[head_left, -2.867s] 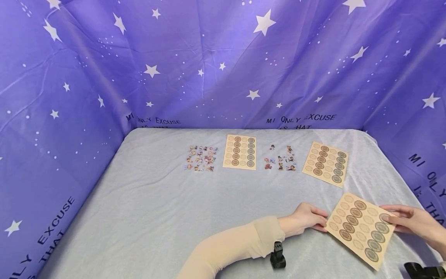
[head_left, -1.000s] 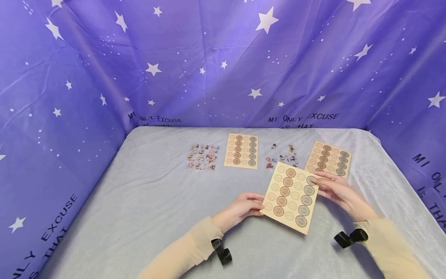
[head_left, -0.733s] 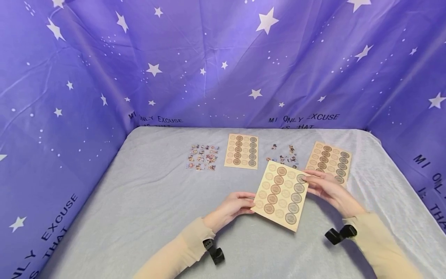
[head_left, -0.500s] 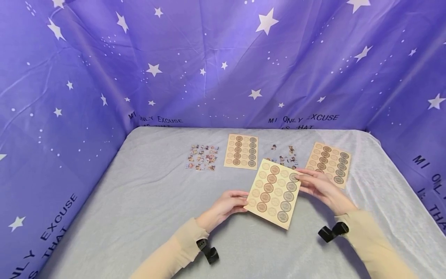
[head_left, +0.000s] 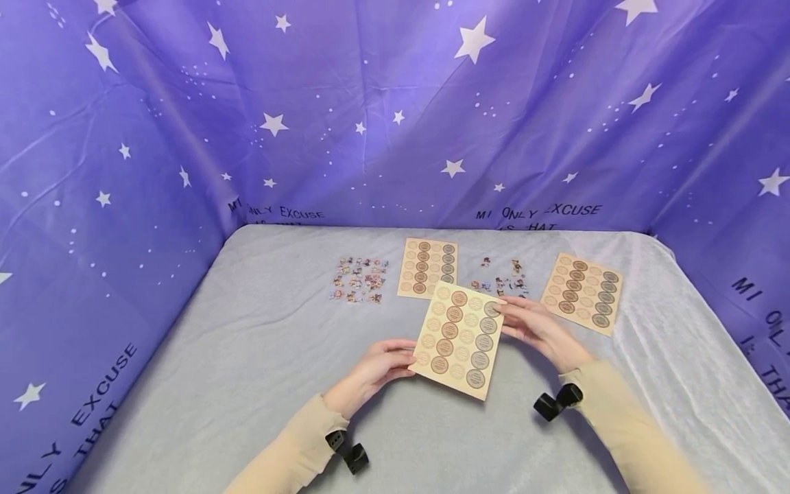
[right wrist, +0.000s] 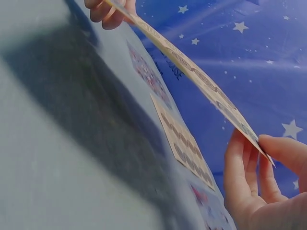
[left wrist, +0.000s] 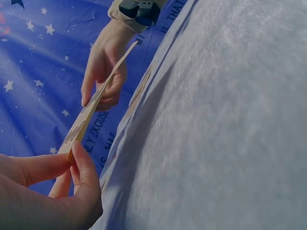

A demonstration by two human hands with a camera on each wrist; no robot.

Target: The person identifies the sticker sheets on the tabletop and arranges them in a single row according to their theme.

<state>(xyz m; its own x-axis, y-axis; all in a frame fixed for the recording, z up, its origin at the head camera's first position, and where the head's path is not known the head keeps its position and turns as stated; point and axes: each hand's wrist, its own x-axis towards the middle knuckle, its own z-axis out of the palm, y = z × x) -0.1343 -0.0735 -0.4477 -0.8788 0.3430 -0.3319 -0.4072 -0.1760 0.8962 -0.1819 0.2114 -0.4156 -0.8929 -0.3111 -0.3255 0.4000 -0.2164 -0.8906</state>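
A tan sticker sheet (head_left: 459, 339) with rows of round printed seals is held tilted above the table by both hands. My left hand (head_left: 373, 370) pinches its left edge between thumb and fingers, as the left wrist view shows at the sheet's near corner (left wrist: 79, 129). On the opposite side, my right hand (head_left: 540, 329) pinches the upper right edge, thumb on top and fingers beneath in the right wrist view. That view also shows the sheet (right wrist: 201, 79) edge-on, well off the cloth, its shadow below.
Two similar seal sheets lie flat, one at the back middle (head_left: 410, 267) and one at the right (head_left: 582, 293). Clusters of small colourful character stickers (head_left: 358, 280) lie left of the middle sheet, and more such stickers (head_left: 503, 281) between the two sheets. Purple star-printed curtains (head_left: 395, 103) enclose the grey table (head_left: 247, 357).
Both hands have carried the sheet leftward from the table's right front, raising it toward the middle. It now overlaps the lower edge of the back middle sheet in view.
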